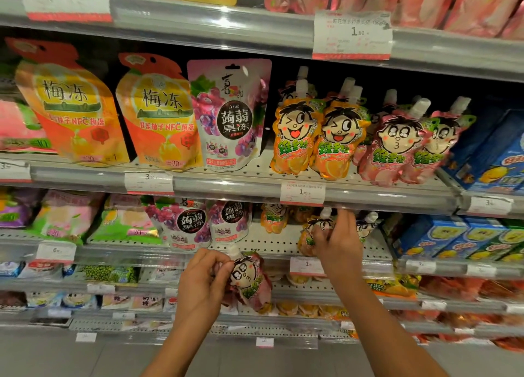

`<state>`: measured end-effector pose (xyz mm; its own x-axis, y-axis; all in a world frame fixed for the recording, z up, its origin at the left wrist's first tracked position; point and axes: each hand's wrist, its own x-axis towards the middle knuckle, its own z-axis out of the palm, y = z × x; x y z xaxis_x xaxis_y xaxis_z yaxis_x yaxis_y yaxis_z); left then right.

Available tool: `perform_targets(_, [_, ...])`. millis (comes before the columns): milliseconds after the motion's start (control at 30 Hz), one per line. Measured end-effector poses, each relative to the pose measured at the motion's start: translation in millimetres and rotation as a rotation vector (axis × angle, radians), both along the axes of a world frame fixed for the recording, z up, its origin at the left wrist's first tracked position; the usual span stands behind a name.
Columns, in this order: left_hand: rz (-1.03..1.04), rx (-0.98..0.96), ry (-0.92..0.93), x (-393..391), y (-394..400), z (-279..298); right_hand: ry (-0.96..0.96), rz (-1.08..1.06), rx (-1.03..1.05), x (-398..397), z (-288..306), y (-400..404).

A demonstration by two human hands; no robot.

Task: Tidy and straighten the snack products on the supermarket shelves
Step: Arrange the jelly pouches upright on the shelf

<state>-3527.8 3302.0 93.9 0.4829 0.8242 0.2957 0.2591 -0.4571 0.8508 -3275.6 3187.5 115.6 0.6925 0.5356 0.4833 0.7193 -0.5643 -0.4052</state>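
While the left hand (202,280) pinches a pink pouch (249,280) by its spout, off the shelf, the right hand (338,242) grips an orange pouch (307,239) on the shelf (255,242), fingers hiding most of it. Lower shelves blur; labels unreadable.

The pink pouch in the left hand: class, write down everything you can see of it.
The pink pouch is a soft, glossy spouted drink pack with a white screw cap at its top and a cartoon face with round eyes printed above green lettering. It is off the shelf, held in the air in front of the lower shelves, tilted with its cap toward the upper left. The left hand pinches it near the cap. Nothing else touches it.
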Motion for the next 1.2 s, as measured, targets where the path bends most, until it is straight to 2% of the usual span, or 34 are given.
perform_targets(100, [0.024, -0.074, -0.035, -2, 1, 2, 0.178, -0.004, -0.02, 12, 11, 8])
perform_targets(233, [0.036, -0.06, -0.017, -4, -1, 0, 0.134, -0.035, -0.087, 25, 16, 15])
perform_targets(300, [0.042, -0.059, 0.006, -4, -2, 0, 0.132, -0.02, -0.058, 28, 17, 17])
perform_targets(567, [0.063, -0.061, 0.022, -2, -4, 3, 0.205, -0.034, -0.019, 36, 23, 36])
perform_targets(767, [0.064, -0.062, 0.03, -1, -2, 6, 0.326, -0.032, -0.133, 45, 16, 55])
perform_targets(967, [0.041, -0.081, 0.009, -2, -2, 7, 0.235, 0.004, -0.199, 42, 10, 53])
perform_targets(1067, [0.044, -0.07, 0.015, -4, 0, 5, -0.015, 0.022, -0.247, 28, -9, 35])
perform_targets(1133, [0.043, -0.057, 0.011, -5, 1, 3, -0.09, 0.082, -0.096, 8, -19, 18])
perform_targets(1200, [0.04, -0.046, 0.016, -5, 1, 0, 0.047, 0.225, 0.03, -15, -27, 4])
